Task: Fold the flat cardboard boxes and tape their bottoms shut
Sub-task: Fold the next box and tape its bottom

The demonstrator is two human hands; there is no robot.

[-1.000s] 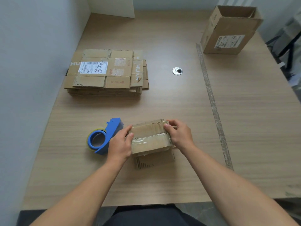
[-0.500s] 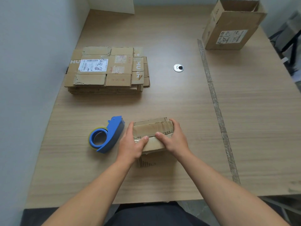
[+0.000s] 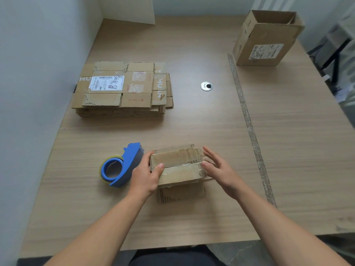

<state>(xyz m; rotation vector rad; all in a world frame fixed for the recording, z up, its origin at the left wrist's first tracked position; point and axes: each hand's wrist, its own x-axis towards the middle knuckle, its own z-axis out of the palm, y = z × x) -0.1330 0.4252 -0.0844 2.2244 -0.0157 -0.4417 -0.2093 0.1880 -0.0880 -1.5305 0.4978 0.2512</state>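
Left hand (image 3: 146, 176) grips the left end of the box (image 3: 177, 166), fingers curled round its side and thumb pressed on the top face by the seam. Right hand (image 3: 220, 169) is at the box's right end with fingers straight and spread, holding nothing. Its thumb is at the box's edge, but I cannot tell whether it touches. The box stands on the bench (image 3: 192, 223) between the hands, near the front edge. Its closed flaps face up, with clear tape along the seam between them.

A blue dispenser (image 3: 123, 167) with a roll of tape lies on the bench just beside the left hand, on its outer side. The stack (image 3: 123, 87) of flat boxes lies well apart at the far left, a white label on its top sheet. An open box (image 3: 267, 39) sits at the far right corner, tilted, its mouth facing up and away. A round grommet (image 3: 206, 86) is set in the bench between stack and open box. A worn strip (image 3: 247, 120) of tape runs along the bench, right of the hands.
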